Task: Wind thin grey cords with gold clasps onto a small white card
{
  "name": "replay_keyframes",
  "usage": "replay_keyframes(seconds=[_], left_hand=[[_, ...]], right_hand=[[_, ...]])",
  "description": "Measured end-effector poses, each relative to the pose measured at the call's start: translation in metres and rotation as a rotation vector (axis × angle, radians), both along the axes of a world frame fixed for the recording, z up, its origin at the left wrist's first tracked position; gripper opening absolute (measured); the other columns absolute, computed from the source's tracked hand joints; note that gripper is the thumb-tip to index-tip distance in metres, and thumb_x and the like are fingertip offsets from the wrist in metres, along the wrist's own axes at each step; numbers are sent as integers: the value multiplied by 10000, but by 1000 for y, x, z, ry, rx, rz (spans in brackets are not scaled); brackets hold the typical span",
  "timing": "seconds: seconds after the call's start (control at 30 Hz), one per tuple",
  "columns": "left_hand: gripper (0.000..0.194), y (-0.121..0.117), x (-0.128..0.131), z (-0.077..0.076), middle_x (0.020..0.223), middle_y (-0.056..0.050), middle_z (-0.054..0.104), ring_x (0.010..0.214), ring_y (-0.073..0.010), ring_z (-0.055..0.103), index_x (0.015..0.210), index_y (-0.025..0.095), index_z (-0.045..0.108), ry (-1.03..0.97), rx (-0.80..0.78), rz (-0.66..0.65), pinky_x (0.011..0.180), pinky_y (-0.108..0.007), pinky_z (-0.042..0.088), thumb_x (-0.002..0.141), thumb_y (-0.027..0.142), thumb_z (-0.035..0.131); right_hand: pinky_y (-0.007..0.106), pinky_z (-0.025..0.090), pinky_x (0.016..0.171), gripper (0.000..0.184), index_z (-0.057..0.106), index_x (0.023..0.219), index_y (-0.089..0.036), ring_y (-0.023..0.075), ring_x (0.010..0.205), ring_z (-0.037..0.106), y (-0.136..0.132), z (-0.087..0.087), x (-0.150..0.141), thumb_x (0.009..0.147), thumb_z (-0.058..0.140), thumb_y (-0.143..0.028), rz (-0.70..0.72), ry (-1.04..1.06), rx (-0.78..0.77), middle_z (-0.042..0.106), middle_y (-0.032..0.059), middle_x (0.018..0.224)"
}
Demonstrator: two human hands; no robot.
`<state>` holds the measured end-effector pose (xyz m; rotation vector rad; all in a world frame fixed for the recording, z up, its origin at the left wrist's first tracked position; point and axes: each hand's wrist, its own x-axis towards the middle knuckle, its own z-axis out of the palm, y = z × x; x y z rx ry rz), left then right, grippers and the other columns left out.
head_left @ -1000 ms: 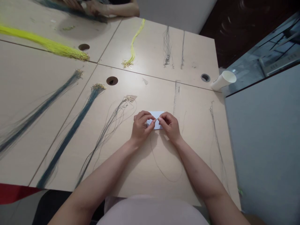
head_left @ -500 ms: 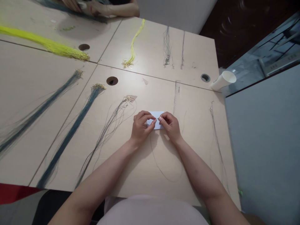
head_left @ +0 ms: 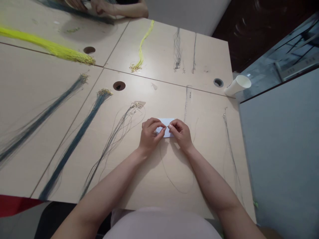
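Above a small white card (head_left: 169, 132), my left hand (head_left: 152, 132) and my right hand (head_left: 181, 132) meet with their fingertips almost touching. Both are closed in a pinch on a thin fishing line (head_left: 171, 183), at a tiny piece between the fingertips too small to make out. The line hangs from the left hand and curves in a wide loop across the table beneath my right forearm. Left of my hands lies a loose bunch of dark lines with gold fish hooks (head_left: 136, 105), their hook ends on a small brown piece.
A clear ruler (head_left: 188, 99) lies beyond my right hand. Dark hooked bundles (head_left: 74, 139) and yellow ones (head_left: 50, 46) lie to the left and back. A few hooked lines (head_left: 230, 146) lie right, near a white cup (head_left: 238, 85). Another person's hands (head_left: 99, 7) work at the far left.
My fingertips shift very slightly at the pinch; both hands otherwise keep their place. The other person's hands have moved a little at the far side.
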<state>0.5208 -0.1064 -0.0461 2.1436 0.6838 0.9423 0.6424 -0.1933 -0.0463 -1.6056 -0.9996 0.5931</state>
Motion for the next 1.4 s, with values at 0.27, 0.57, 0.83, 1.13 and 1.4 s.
replay_keyframes(seconds=[0.27, 0.57, 0.83, 1.13, 1.4], left_hand=[[35, -1, 0, 1, 814, -13, 593, 797, -139, 559, 781, 205, 599, 31, 64, 9, 753, -320, 380, 775, 237, 587], [24, -1, -1, 0, 822, -2, 587, 801, -130, 555, 798, 212, 593, 21, 96, -3, 761, -315, 363, 775, 209, 591], [39, -1, -1, -2, 826, -15, 595, 804, -137, 558, 798, 210, 596, 53, 113, 2, 760, -321, 366, 791, 241, 574], [27, -1, -1, -2, 833, -7, 591, 806, -131, 556, 798, 215, 588, 14, 120, -5, 766, -317, 366, 790, 241, 586], [28, -1, -1, -1, 826, -6, 589, 803, -130, 553, 791, 213, 584, 23, 125, -16, 768, -319, 359, 796, 240, 582]], right_hand=[[244, 361, 581, 169, 520, 687, -181, 112, 604, 449, 0, 0, 1, 807, 510, -299, 6, 35, -2, 496, -10, 647], [241, 359, 568, 161, 514, 681, -180, 108, 584, 447, 0, 1, 1, 795, 517, -293, 28, 77, -12, 498, -17, 626], [241, 369, 564, 160, 512, 681, -181, 107, 574, 454, 1, 0, 2, 785, 520, -303, 23, 110, -17, 502, -21, 613], [242, 379, 567, 141, 515, 682, -180, 106, 574, 469, 1, 0, 1, 781, 524, -280, 30, 149, -5, 503, -24, 609], [245, 381, 573, 150, 517, 669, -178, 105, 570, 476, 1, 1, 2, 781, 526, -278, 46, 150, -10, 508, -25, 605]])
